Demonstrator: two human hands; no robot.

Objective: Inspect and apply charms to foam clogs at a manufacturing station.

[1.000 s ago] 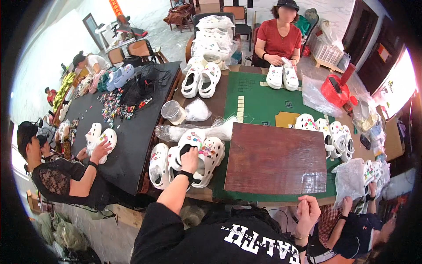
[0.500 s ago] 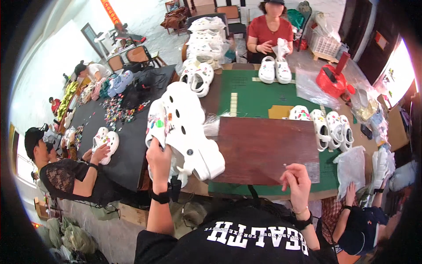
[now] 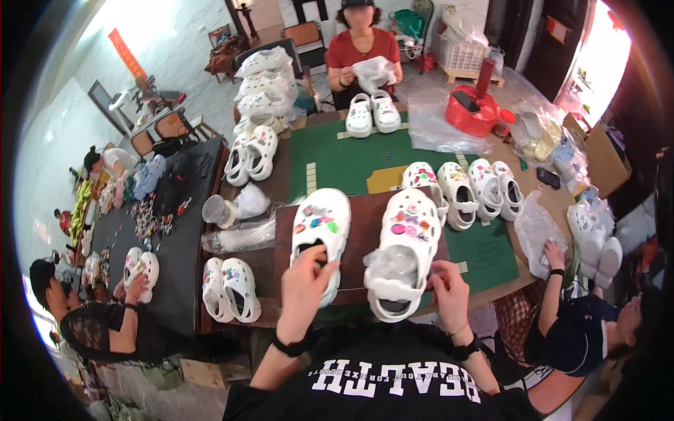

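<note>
My left hand (image 3: pixel 305 284) grips a white clog (image 3: pixel 324 209) by its heel opening, fingers inside, toe pointing away from me; colourful charms dot its top. Beside it, a second white clog (image 3: pixel 409 228) with charms lies over the dark red-brown board (image 3: pixel 361 270). Crumpled clear plastic fills that clog's opening, and its heel strap faces me. Close against the right side of this clog is my right hand (image 3: pixel 449 293), fingers curled and pinched together; what they hold is too small or hidden to tell.
Charmed white clogs (image 3: pixel 484 188) stand right on the green mat (image 3: pixel 337 160); another pair (image 3: pixel 230 289) sits left. A clear tub (image 3: pixel 219 210) and plastic roll (image 3: pixel 242 236) lie left. Opposite, a person in red (image 3: pixel 361 52) handles a plastic bag. Co-workers' hands work at both sides.
The two clogs, earlier raised together at my left hand, are now apart, side by side over the board, charms up. My right hand has come beside the right clog. The view has shifted.
</note>
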